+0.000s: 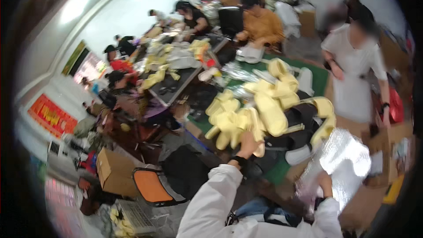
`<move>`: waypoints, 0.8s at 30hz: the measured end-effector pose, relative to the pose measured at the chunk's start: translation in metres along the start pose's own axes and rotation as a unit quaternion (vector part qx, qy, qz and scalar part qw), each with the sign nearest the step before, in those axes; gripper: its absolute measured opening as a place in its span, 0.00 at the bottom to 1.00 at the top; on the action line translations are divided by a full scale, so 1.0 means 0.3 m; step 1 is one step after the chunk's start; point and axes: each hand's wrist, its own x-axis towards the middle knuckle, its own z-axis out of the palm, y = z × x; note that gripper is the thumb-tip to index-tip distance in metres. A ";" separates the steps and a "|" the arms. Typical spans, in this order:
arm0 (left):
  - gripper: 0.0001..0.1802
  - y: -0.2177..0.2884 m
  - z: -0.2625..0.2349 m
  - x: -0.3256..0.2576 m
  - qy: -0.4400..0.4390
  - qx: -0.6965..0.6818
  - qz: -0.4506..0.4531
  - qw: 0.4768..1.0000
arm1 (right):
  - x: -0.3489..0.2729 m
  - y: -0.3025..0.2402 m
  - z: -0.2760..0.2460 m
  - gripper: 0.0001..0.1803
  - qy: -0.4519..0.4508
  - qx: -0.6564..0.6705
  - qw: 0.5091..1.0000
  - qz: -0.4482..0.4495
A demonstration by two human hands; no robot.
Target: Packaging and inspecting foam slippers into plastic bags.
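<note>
A heap of pale yellow slippers [271, 110] lies on the green-topped table [280, 172] in front of me. At the near edge of the heap, my left hand [249, 144] is closed round a yellow slipper [260, 150]; some of its fingers are hidden among the slippers. Lower right, my right hand [325, 183] grips a large, shiny clear plastic bag [346, 156], blurred and full of glare. Black slippers or soles [295, 123] lie beside and beneath the yellow ones, too smeared to tell exactly.
A person in white [354, 66] stands at the table's right side, and one in orange-brown [262, 22] sits at its far side. Another table [176, 90] with more slippers stands far left. An orange-backed chair [154, 187] and cardboard box [115, 172] stand left; cartons [374, 180] stand right.
</note>
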 end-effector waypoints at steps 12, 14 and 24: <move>0.39 0.106 -0.010 0.376 -0.130 -0.208 -0.019 0.969 | -0.035 -0.048 -0.050 0.15 0.023 0.049 0.987 0.150; 0.31 0.078 0.041 0.407 -0.184 -0.244 0.049 0.951 | -0.014 -0.012 -0.028 0.18 0.007 0.014 0.989 0.145; 0.24 0.447 -0.242 0.144 -0.237 -0.599 -0.161 0.748 | -0.064 0.060 -0.026 0.23 0.041 0.077 0.990 0.113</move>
